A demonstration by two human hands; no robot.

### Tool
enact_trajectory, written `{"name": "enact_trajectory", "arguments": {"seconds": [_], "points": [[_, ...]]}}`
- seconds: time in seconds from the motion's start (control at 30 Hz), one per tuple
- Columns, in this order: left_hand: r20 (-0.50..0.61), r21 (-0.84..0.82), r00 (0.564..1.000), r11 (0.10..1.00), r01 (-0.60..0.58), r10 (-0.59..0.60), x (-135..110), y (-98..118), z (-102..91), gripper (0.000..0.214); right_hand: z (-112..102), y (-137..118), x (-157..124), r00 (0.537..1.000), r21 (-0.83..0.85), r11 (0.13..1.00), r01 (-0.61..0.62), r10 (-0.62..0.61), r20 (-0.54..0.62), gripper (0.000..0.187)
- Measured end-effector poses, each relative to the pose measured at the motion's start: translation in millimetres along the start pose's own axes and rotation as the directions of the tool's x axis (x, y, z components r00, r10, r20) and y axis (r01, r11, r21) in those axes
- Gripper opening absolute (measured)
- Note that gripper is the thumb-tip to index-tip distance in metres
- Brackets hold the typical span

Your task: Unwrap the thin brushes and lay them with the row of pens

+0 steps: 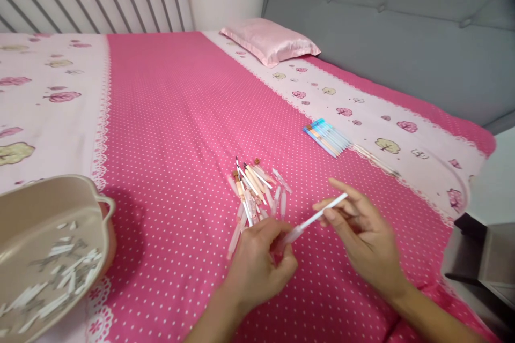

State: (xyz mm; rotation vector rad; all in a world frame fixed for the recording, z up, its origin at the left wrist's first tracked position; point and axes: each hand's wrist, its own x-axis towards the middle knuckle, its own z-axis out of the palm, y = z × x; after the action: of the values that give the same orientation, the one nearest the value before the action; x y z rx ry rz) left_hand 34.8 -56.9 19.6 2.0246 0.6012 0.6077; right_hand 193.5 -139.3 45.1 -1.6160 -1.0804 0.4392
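Observation:
Between thumb and fingers of my left hand (261, 265) is a translucent pink pen barrel (293, 235). A slim white tube (322, 211) extends from the barrel's end, and my right hand (364, 241) pinches it near its far end. The two pieces meet in line; how deep the tube sits in the barrel cannot be made out. Just beyond my left hand lies a loose pile of pen parts (253, 187): pink barrels, peach-coloured pieces, white tubes with dark tips and small brown caps.
A row of blue-ended pens (326, 138) lies to the right, with thin pale sticks (374, 159) beyond its end. At left a beige basin (86, 185) holds many white and grey pieces. A pink pillow (271, 42) rests on the dotted bedspread (173, 118) near the grey headboard (362, 27).

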Motion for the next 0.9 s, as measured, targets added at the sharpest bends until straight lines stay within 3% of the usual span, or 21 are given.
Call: {"name": "enact_trajectory", "arguments": {"seconds": [0.07,0.17,0.23,0.37,0.5,0.63,0.8,0.9], "points": [[0.018,-0.071,0.999,0.997,0.035,-0.034,-0.1,2.6,1.1,0.018,-0.4,0.5,-1.6,0.983,-0.069,0.997,0.041,-0.028,0.180,0.042],[0.011,-0.122,0.997,0.989,0.082,-0.082,0.0,3.7,1.2,0.019,-0.7,0.6,-4.7,0.918,-0.151,0.985,0.085,-0.019,0.395,0.056],[-0.015,-0.155,0.993,0.981,0.116,-0.120,0.4,2.9,-0.5,0.018,-1.1,0.5,-5.9,0.919,-0.168,0.983,0.071,0.001,0.394,0.064],[-0.098,-0.352,0.964,0.915,0.199,-0.247,3.4,-1.6,-8.9,0.008,-2.5,7.3,-2.2,0.961,-0.163,0.987,-0.006,0.050,0.272,0.064],[-0.255,-0.559,0.867,0.796,0.230,-0.429,8.3,-9.6,-19.5,0.005,-1.5,31.8,9.8,0.968,-0.316,0.949,0.007,0.074,0.241,0.049],[-0.343,-0.667,0.770,0.717,0.205,-0.539,11.2,-16.0,-25.8,0.006,8.7,59.0,26.7,0.955,-0.427,0.885,0.188,-0.063,0.290,0.049],[-0.369,-0.679,0.756,0.712,0.178,-0.541,11.9,-15.1,-26.1,0.008,25.2,73.9,41.0,0.905,-0.511,0.785,0.349,-0.140,0.403,0.045],[-0.358,-0.681,0.761,0.709,0.183,-0.541,12.2,-13.6,-25.2,0.009,26.7,75.6,41.6,0.905,-0.524,0.770,0.364,-0.159,0.395,0.039]]}}
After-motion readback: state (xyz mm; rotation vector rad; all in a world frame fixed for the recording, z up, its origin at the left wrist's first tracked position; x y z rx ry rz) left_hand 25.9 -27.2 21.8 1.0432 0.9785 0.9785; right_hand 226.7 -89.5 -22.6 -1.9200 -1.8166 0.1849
